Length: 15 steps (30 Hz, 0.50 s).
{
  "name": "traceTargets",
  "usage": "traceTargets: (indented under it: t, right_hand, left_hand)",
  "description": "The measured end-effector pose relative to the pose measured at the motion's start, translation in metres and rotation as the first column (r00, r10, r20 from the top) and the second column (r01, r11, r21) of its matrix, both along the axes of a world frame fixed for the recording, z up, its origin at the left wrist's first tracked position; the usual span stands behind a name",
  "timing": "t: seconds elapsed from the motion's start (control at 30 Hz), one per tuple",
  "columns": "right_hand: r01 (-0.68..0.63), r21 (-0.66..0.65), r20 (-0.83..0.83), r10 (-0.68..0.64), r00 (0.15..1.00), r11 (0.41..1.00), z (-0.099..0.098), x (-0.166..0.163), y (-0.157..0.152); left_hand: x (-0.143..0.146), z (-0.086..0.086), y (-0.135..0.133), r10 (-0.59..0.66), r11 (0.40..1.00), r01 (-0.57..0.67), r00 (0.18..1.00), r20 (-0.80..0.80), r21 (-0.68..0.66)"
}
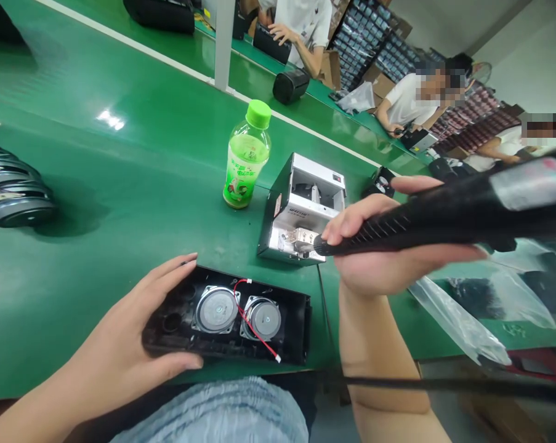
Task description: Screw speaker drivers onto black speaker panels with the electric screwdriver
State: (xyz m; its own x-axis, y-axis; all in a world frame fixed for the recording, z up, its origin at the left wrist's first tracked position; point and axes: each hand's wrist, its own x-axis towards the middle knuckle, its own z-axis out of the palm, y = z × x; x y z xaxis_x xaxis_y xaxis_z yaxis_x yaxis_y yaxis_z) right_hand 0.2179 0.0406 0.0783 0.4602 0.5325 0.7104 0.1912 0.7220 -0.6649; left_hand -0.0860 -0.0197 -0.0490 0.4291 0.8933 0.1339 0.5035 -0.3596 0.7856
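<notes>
My left hand (139, 332) grips the left end of a black speaker housing (291, 320), thumb along the near edge and fingers over the far edge. Two round speaker drivers (217, 309) sit inside it, with red wires ending in white plugs (278, 358) lying across them. In my right hand (374, 258) is a black electric screwdriver (425, 215), held level with its tip pointing left. That tip meets the front opening of a silver and black screw feeder (305, 209); whether a screw is on it I cannot tell.
A green-capped drink bottle (246, 160) stands left of the feeder. Stacked speaker drivers (14, 191) lie at the far left. Plastic bags (462, 320) are on the right. A white post (223, 46) rises at the back, beyond which several people work with black housings.
</notes>
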Motion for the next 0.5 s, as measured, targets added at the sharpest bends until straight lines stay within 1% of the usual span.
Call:
traceTargets:
  t: [0.07, 0.17, 0.33, 0.5]
  right_hand:
    - [0.011, -0.060, -0.001, -0.011, 1.000, 0.998, -0.0031, -0.0001, 0.0068]
    - [0.041, -0.106, -0.005, -0.042, 0.999, 0.993, -0.0035, -0.0015, 0.0112]
    - [0.092, -0.117, -0.005, -0.093, 0.996, 0.989, -0.0031, -0.0025, 0.0101]
    - [0.060, -0.127, -0.045, -0.066, 0.997, 0.990, -0.0050, 0.0022, 0.0112]
  left_hand:
    - [-0.0011, -0.0010, 0.0013, -0.009, 1.000, 0.009, 1.000, -0.001, -0.004]
    - [-0.0027, -0.0027, 0.0027, -0.020, 1.000, 0.020, 1.000, -0.008, -0.005]
    - [-0.0029, -0.0029, 0.0033, -0.028, 0.999, 0.028, 0.999, -0.015, 0.015]
    - [-0.0012, -0.0003, 0.0034, -0.040, 0.999, 0.040, 0.999, -0.001, 0.034]
